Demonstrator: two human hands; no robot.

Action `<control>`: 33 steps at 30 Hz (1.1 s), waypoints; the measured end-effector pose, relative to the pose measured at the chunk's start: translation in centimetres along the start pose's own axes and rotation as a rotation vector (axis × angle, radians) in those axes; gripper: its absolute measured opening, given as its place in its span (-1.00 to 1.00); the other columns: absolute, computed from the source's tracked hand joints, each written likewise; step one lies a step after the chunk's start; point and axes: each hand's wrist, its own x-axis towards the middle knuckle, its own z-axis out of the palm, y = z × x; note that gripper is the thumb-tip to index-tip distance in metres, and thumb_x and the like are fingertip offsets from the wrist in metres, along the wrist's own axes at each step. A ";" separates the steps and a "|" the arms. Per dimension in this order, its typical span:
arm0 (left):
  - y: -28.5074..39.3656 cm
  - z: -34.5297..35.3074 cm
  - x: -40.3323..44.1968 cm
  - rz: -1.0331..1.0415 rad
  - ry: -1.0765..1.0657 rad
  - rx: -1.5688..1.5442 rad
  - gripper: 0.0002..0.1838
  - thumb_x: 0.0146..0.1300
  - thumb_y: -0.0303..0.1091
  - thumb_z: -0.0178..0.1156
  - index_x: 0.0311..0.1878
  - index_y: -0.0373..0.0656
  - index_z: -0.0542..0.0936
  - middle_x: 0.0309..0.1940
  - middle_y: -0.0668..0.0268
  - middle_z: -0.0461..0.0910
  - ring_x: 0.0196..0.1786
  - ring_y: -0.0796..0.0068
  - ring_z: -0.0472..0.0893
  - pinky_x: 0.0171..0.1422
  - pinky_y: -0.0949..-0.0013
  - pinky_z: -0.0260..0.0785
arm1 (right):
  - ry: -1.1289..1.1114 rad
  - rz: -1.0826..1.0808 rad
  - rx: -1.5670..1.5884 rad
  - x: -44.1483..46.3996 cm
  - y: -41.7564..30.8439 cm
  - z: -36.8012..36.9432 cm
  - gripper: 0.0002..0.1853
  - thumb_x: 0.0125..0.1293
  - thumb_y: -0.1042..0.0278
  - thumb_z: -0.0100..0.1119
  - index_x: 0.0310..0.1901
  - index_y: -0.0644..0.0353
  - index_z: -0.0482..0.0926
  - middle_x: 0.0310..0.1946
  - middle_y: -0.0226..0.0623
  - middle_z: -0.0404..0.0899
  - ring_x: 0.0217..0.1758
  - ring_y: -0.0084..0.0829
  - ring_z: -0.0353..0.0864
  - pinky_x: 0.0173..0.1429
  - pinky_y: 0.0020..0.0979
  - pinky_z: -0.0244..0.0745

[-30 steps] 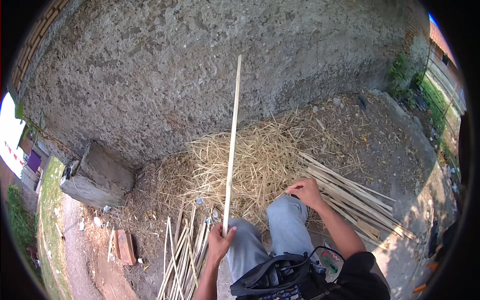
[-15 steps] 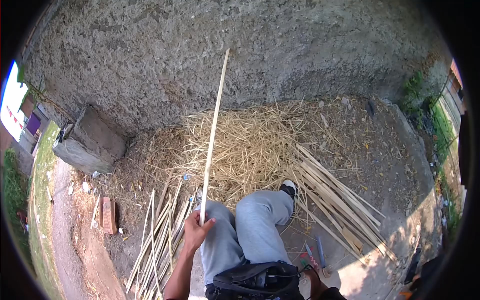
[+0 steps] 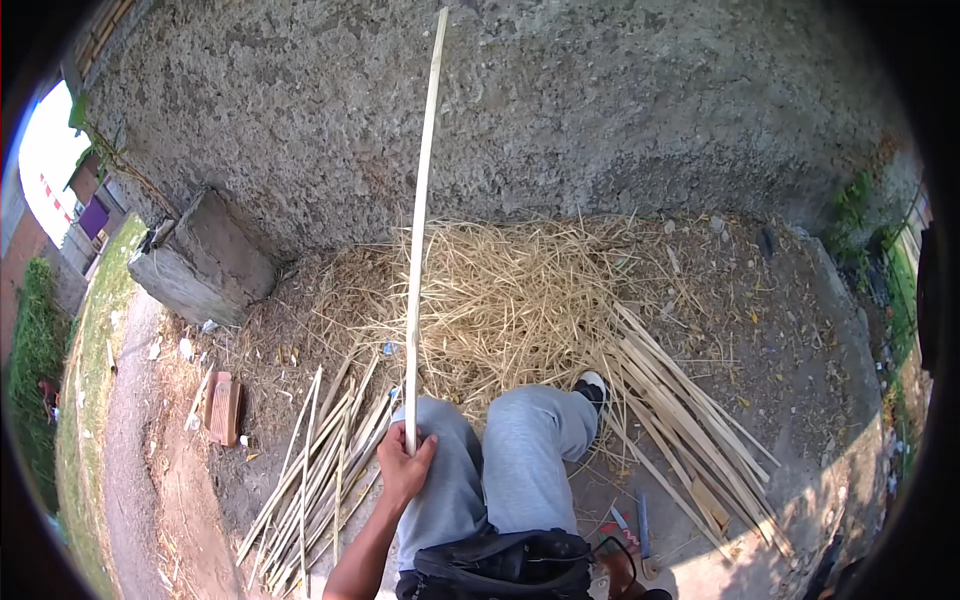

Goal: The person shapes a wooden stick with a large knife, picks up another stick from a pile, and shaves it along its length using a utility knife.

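My left hand [image 3: 406, 460] is closed round the lower end of a long pale wooden strip [image 3: 420, 200], which stands nearly upright above my left thigh. Low in the view, beside my right hip, my right hand [image 3: 617, 568] is partly hidden by a dark loop; its fingers cannot be made out. Near it on the ground lie a knife-like tool [image 3: 624, 524] with a red part and a blue-grey bar [image 3: 643, 525].
Shavings [image 3: 510, 300] are heaped before my knees. Strips lie in one bundle [image 3: 325, 470] at the left and another [image 3: 690, 430] at the right. A brick [image 3: 222, 408], a concrete block [image 3: 205, 262] and a rough wall [image 3: 560, 110] stand beyond.
My right hand has moved from beside my right knee down to my right hip. The strip in my left hand has shifted left and reaches higher in view.
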 end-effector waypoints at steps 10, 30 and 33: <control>-0.7 -0.6 0.9 -0.005 -0.035 0.061 -0.74 0.13 -0.40 0.40 -0.24 -0.23 0.49 -0.56 0.48 0.44 -0.51 0.73 0.35 -0.44 0.55 0.21 | -0.121 -0.050 -0.045 1.8 -0.8 1.7 -0.13 -0.11 -0.03 0.54 0.21 0.16 0.34 0.12 0.09 0.45 0.22 0.17 0.42 0.19 0.04 0.42; 0.4 -0.8 1.1 -0.036 -0.002 -0.030 -0.80 0.17 -0.50 0.35 -0.24 -0.21 0.49 -0.55 0.55 0.43 -0.53 0.80 0.31 -0.45 0.61 0.14 | 0.103 0.220 -0.122 1.8 3.9 -4.6 -0.38 0.20 0.40 0.18 0.29 0.24 0.19 0.23 0.04 0.35 0.24 -0.04 0.48 0.22 -0.09 0.48; 0.6 -1.0 1.2 -0.067 -0.007 -0.018 -0.83 0.19 -0.46 0.33 -0.25 -0.24 0.51 -0.55 0.54 0.45 -0.53 0.79 0.32 -0.45 0.60 0.15 | 0.050 0.136 -0.093 1.1 3.7 -4.3 -0.51 0.23 0.36 0.14 0.17 0.25 0.26 0.10 0.00 0.40 0.05 -0.12 0.49 0.05 -0.15 0.47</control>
